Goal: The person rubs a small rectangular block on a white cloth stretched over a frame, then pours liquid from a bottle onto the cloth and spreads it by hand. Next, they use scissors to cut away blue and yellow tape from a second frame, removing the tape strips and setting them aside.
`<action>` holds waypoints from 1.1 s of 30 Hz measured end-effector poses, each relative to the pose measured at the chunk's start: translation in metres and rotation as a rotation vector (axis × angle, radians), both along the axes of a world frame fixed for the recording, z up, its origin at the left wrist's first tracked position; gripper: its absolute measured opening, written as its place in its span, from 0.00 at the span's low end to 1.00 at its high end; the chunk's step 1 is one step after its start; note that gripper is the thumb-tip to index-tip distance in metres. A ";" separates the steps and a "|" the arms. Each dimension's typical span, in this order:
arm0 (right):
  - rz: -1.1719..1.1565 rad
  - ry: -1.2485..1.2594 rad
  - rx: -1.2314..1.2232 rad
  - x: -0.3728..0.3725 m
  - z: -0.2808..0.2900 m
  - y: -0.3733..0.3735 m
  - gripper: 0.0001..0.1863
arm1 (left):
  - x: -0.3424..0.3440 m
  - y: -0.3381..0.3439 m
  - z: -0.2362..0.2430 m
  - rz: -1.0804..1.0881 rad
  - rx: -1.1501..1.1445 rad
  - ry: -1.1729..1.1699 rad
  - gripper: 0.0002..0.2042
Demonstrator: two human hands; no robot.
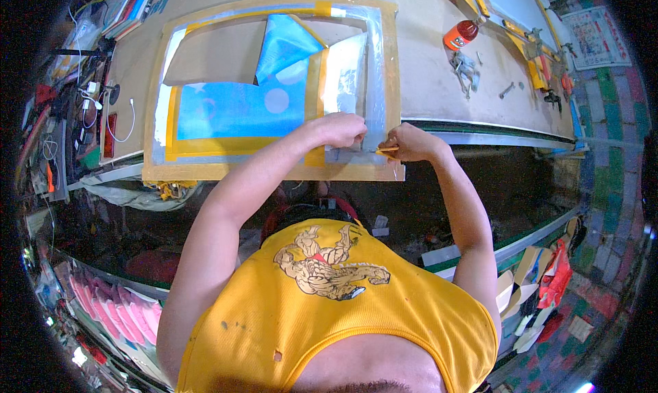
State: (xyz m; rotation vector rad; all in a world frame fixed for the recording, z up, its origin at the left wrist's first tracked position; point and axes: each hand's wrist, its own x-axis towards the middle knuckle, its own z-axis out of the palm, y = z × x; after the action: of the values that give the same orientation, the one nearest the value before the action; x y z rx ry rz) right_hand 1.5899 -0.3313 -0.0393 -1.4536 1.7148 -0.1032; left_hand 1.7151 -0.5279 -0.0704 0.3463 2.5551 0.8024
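A flat rectangular frame (277, 171) with a tan, taped border lies on the table before me. Inside it is a glossy blue sheet (233, 112) with pale round spots, edged in yellow tape. Its upper right part is folded over in a flap (288, 43). My left hand (343, 130) rests at the frame's lower right, over a clear or silvery strip (345, 71), fingers curled closed; whatever they grip is hidden. At the frame's right edge, my right hand (409, 144) pinches a small thin yellow-orange piece (388, 150), whose kind I cannot make out.
Right of the frame, the table (439, 78) bears a red bottle (460, 34), loose metal hardware (466, 74) and a wrench (506, 90). Yellow clamps (528, 47) line another frame at the far right. White cables (89, 98) lie at left. Pink sheets (116, 311) stand low left.
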 end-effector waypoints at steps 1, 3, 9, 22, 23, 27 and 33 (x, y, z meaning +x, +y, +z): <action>-0.017 -0.014 0.020 -0.001 -0.006 -0.002 0.19 | 0.001 0.000 -0.002 0.011 0.044 0.014 0.08; -0.052 -0.019 0.053 0.007 -0.008 -0.009 0.18 | 0.002 -0.001 -0.007 0.037 0.137 0.042 0.08; -0.044 -0.069 -0.109 0.023 -0.021 -0.031 0.20 | -0.002 -0.006 -0.014 0.235 0.404 0.137 0.05; 0.058 -0.262 -0.300 0.073 -0.097 -0.078 0.24 | -0.013 0.001 0.061 0.488 1.004 0.070 0.05; 0.170 -0.231 -0.355 0.082 -0.062 -0.094 0.27 | -0.009 -0.005 0.074 0.509 1.063 0.056 0.05; 0.173 -0.166 -0.066 0.130 -0.021 -0.139 0.27 | -0.030 -0.023 0.111 0.469 1.076 0.203 0.06; -0.071 -0.458 -0.701 0.210 -0.103 -0.197 0.24 | -0.057 -0.043 0.137 0.359 0.941 0.511 0.12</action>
State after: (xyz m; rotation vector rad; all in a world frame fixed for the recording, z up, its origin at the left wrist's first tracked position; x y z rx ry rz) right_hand 1.7997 -0.5279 -0.1419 -1.6757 1.3952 -1.0798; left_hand 1.6585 -0.5710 0.0665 0.4030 2.5130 2.2992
